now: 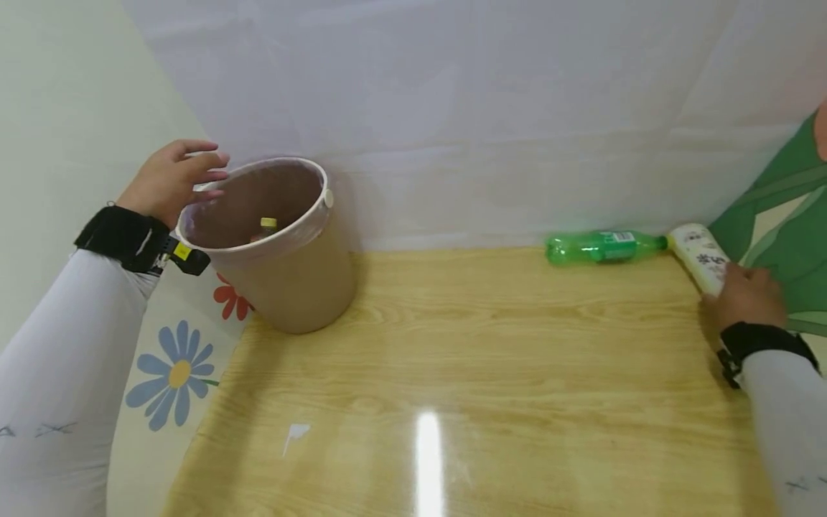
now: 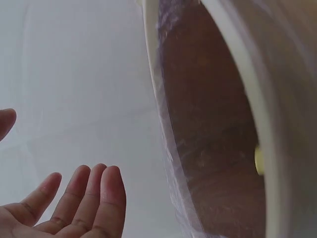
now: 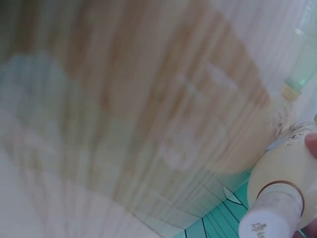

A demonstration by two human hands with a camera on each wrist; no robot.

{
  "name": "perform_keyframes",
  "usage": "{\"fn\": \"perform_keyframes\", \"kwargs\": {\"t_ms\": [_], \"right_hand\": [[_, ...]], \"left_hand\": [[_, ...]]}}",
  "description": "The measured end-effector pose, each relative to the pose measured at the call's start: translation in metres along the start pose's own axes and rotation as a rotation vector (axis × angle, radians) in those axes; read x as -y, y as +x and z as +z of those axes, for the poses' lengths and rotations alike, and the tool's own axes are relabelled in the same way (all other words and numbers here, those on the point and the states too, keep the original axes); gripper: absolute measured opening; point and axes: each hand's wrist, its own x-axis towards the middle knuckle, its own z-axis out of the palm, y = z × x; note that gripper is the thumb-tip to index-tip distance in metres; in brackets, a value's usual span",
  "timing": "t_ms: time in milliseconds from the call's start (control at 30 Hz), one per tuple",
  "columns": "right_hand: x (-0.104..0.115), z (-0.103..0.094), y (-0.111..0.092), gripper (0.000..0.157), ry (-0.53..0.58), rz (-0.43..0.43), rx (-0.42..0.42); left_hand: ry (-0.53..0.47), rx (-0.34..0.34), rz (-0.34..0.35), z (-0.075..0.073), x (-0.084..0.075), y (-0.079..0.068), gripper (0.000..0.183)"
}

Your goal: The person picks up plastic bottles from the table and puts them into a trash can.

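At the table's right edge my right hand (image 1: 752, 298) grips a white plastic bottle (image 1: 699, 251) with dark writing on it. In the right wrist view its white cap (image 3: 269, 223) points toward the camera, and a fingertip presses the bottle's side. The bottle's far end meets the neck of a green plastic bottle (image 1: 597, 247) lying on its side. Over the left rim of a beige bin (image 1: 300, 287), my left hand (image 1: 177, 179) is raised with fingers spread and holds nothing. A yellow bottle cap (image 1: 268, 222) shows inside the bin.
The bin stands at the back left of the wooden table (image 1: 478, 345), with a thin plastic liner over its rim. A white sheet (image 1: 439, 143) hangs behind. Painted flowers (image 1: 179, 373) decorate the left wall, and a green leaf pattern (image 1: 791, 251) lies beyond the right edge.
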Motion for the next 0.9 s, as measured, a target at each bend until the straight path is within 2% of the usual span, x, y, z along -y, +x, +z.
{"fn": "perform_keyframes", "kwargs": {"t_ms": [167,333,500,633,733,900], "right_hand": [[0.000,-0.002,-0.002,0.076,0.076,-0.018,-0.009],[0.008,-0.004,-0.010,0.076,0.135,-0.016,-0.007],[0.019,-0.010,-0.017,0.074,0.220,0.011,-0.031],[0.034,-0.012,-0.020,0.075,0.248,0.005,-0.104],[0.048,-0.012,-0.021,0.075,0.268,-0.021,-0.149],[0.075,-0.010,-0.026,0.076,0.331,-0.078,-0.138]], "left_hand": [[-0.077,0.052,0.084,0.021,0.001,-0.007,0.055],[-0.076,0.107,0.135,0.044,0.004,-0.016,0.035],[-0.086,0.152,0.150,0.068,0.006,-0.026,0.034],[-0.107,0.194,0.163,0.085,0.011,-0.035,0.037],[-0.133,0.239,0.218,0.095,0.018,-0.040,0.035],[-0.173,0.294,0.272,0.113,0.037,-0.045,0.028]]}}
